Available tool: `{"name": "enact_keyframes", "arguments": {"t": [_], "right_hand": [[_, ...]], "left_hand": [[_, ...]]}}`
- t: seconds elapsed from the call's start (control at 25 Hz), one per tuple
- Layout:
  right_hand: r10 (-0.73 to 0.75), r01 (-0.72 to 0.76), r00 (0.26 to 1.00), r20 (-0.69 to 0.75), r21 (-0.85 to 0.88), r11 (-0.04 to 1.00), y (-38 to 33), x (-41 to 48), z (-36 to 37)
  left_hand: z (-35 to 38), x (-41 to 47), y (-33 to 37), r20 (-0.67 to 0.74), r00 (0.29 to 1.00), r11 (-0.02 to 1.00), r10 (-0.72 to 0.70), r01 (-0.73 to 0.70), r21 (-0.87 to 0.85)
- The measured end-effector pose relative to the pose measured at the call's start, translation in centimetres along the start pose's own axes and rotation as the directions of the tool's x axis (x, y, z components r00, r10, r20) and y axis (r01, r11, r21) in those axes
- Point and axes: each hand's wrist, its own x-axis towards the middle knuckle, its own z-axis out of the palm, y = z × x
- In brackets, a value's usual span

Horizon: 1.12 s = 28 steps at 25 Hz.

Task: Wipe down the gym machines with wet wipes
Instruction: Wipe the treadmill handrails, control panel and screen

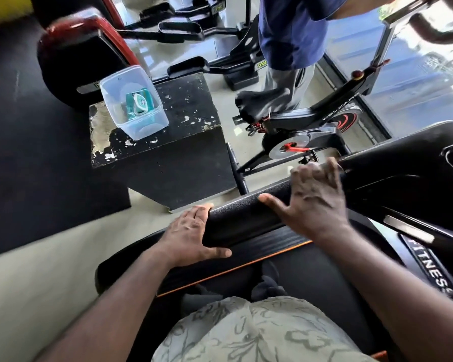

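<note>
1. The treadmill (259,244) is the machine in hand; the person stands on it, looking down at its left side. It makes sense to work this side from the near end toward the console, so no stretch gets skipped.
2. The black box (168,158) stands on the floor just beyond the treadmill, within reach, so a fresh wipe is close by.
3. The exercise bike (311,118) stands further off, beside another person (293,30). It is probably a later machine, so leave it for now.
4. The padded handrail (241,218) is the part being handled. Its textured foam likely holds sweat, so slow, firm strokes right round the bar, underside too, should clean better than quick passes along the top.
5. The clear tub (120,74) sits on the box top, near its left edge.
6. The right hand (314,202) lies over the handrail, thumb stretched along it and fingers bent toward the far side. They are blurred, so I cannot tell whether they clasp the bar or press a wipe; none shows.
7. The left hand (191,236) grips the near end of the handrail, fingers over the top and thumb along the near side. That steadies the bar for the other hand's strokes.
8. The pack of wet wipes (139,105) lies inside the tub, well apart from both hands. If no wipe is under the right palm, fetch one first.
</note>
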Motion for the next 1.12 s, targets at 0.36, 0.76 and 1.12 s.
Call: {"name": "enact_keyframes", "arguments": {"t": [0.36, 0.76, 1.12], "right_hand": [[0.026, -0.026, 0.999, -0.03, -0.008, 1.0, 0.2, 0.0, 0.3], [-0.032, 0.032, 0.997, 0.076, 0.0, 0.999, -9.4, -3.5, 0.2], [-0.162, 0.162, 0.987, -0.009, 0.064, 0.985, -16.4, -7.0, 3.4]], "left_hand": [[0.1, 0.4, -2.1, 0.02, 0.989, 0.989, 0.146, -0.146, -0.005], [-0.2, 1.0, -5.6, 0.083, 0.926, 0.93, 0.369, -0.367, -0.03], [-0.3, 0.4, -6.1, 0.103, 0.935, 0.941, 0.34, -0.337, -0.045]]}}
